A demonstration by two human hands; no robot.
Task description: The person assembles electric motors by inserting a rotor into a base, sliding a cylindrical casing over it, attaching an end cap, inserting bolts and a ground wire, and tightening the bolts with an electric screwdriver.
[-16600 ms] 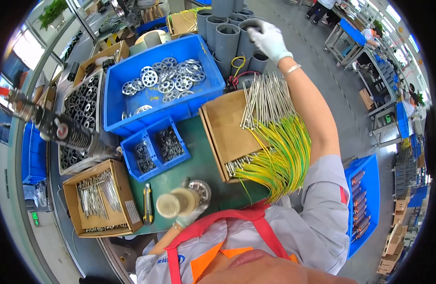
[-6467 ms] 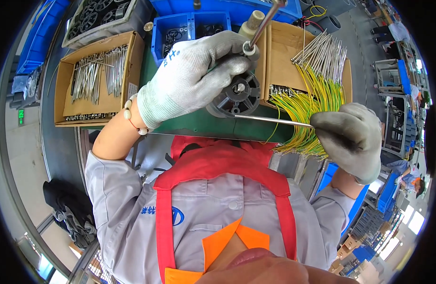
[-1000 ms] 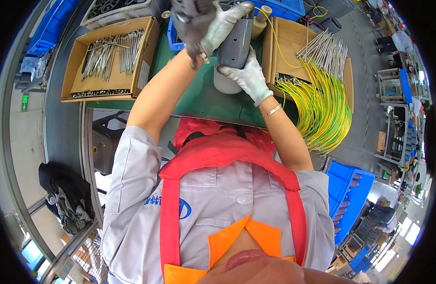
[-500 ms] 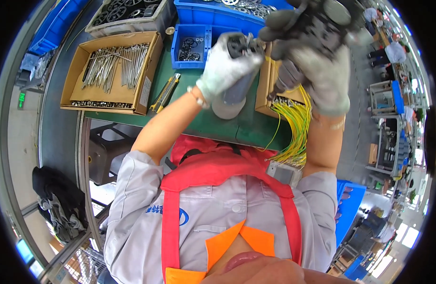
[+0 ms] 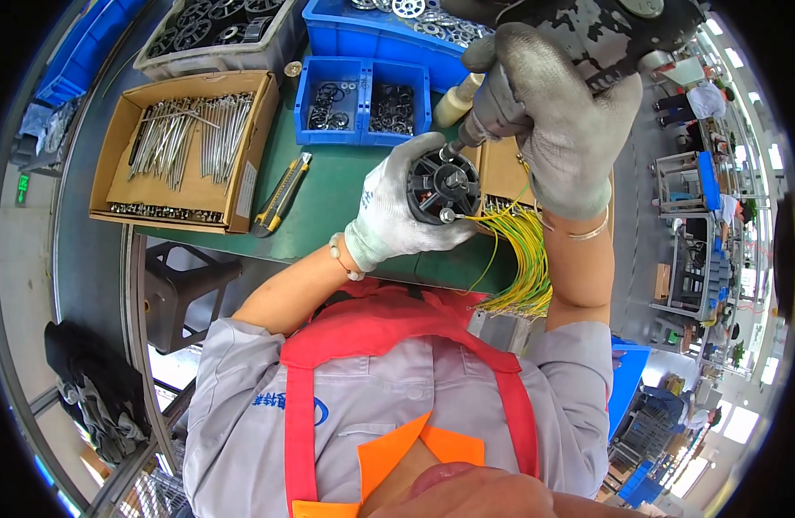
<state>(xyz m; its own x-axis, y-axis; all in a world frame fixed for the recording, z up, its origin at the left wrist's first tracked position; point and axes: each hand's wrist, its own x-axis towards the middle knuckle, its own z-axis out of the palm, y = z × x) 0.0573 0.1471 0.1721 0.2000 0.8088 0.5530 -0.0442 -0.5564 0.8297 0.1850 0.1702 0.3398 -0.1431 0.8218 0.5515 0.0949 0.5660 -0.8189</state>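
My left hand (image 5: 396,207), in a whitish work glove, wraps round a motor (image 5: 430,200) with its black spoked end and central shaft turned up. One bolt (image 5: 447,215) stands at the near edge of that end. My right hand (image 5: 563,129), gloved too, grips a worn black power driver (image 5: 592,39) from above. The driver's narrow nose (image 5: 473,131) points down and left, its tip at a bolt head on the far edge of the spoked end. Whether the tip is fully seated cannot be made out. My left hand hides most of the motor's body.
A cardboard box (image 5: 258,164) of long metal rods and a utility knife (image 5: 282,194) lie on the left. Blue bins (image 5: 363,136) with small rings stand behind. Yellow-green wires (image 5: 523,268) hang over the bench edge from another carton (image 5: 505,168). A pale bottle-shaped piece (image 5: 454,104) stands beyond.
The driver has come down and left to the motor's far edge. The motor has been tilted so its spoked end faces up, and sits lower in view.
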